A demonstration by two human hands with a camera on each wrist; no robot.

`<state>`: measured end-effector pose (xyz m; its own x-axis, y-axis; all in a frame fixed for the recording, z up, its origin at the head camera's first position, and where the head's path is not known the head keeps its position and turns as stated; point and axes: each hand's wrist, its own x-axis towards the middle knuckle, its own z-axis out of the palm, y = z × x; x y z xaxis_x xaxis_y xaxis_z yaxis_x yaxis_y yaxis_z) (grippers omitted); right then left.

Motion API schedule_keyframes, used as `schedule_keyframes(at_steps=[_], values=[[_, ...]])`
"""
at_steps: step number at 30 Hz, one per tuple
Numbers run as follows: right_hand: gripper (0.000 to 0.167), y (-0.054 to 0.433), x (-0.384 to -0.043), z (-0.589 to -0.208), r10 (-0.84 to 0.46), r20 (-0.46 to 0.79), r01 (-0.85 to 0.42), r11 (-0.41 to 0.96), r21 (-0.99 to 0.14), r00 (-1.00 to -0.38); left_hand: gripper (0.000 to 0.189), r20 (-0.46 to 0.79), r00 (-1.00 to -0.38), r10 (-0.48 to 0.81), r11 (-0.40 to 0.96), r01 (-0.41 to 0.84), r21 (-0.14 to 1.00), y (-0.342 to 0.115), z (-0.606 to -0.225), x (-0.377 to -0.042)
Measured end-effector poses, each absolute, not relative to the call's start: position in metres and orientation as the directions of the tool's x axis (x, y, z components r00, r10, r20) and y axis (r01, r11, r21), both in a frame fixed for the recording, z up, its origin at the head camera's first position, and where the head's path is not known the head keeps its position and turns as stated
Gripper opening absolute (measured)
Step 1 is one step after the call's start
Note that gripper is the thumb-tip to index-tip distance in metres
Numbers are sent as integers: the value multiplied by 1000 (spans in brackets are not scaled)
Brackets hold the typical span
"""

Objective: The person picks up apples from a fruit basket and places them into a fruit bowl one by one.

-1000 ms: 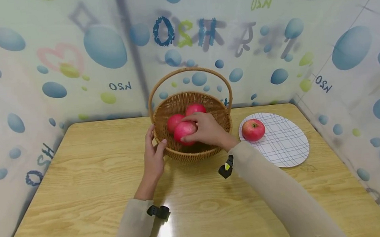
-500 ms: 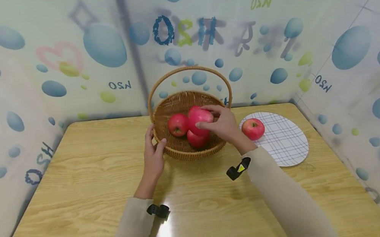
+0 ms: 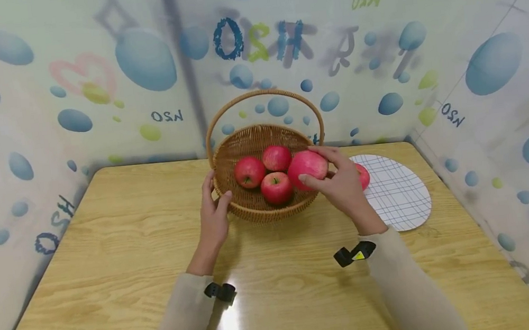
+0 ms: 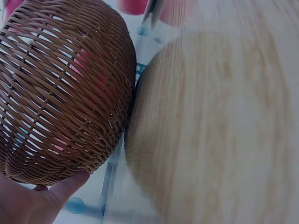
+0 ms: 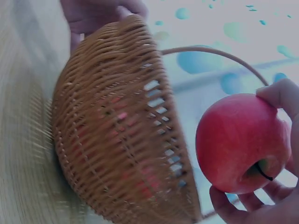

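My left hand (image 3: 214, 217) grips the left rim of a wicker basket (image 3: 269, 215) with an arched handle; in the left wrist view its thumb (image 4: 70, 184) presses the weave. My right hand (image 3: 345, 186) holds a red apple (image 3: 307, 169) over the basket's right rim. In the right wrist view, fingers and thumb curl round this apple (image 5: 240, 142), its stem showing. Inside the basket lie three red apples, one at the left (image 3: 249, 172), one at the back (image 3: 276, 158) and one in front (image 3: 276, 188).
Right of the basket, a white oval plate (image 3: 401, 194) with blue crossed lines lies on the wooden table (image 3: 111, 264). Another red apple (image 3: 364, 175) sits on it, partly hidden behind my right hand. A patterned wall (image 3: 144, 113) stands close behind the basket.
My right hand has lifted an apple from inside the basket and carried it right, toward the plate. The left hand stays on the rim.
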<state>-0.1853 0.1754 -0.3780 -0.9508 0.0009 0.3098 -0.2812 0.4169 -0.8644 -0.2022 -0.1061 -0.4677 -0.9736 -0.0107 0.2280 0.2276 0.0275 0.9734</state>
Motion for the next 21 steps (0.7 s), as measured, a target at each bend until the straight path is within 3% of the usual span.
schedule_keyframes(at_steps=[6, 14, 21], values=[[59, 212, -170, -378, 129, 388, -300, 435, -849, -912, 62, 235, -972, 1, 19, 235, 972, -102, -467, -205], [61, 260, -163, -389, 350, 364, -184, 454, -872, -863, 61, 230, -973, 3, 37, 230, 973, -102, -469, -206], [55, 280, -168, -398, 403, 369, -171, 449, -877, -837, 60, 209, -977, -29, 62, 207, 976, -105, -469, -204]])
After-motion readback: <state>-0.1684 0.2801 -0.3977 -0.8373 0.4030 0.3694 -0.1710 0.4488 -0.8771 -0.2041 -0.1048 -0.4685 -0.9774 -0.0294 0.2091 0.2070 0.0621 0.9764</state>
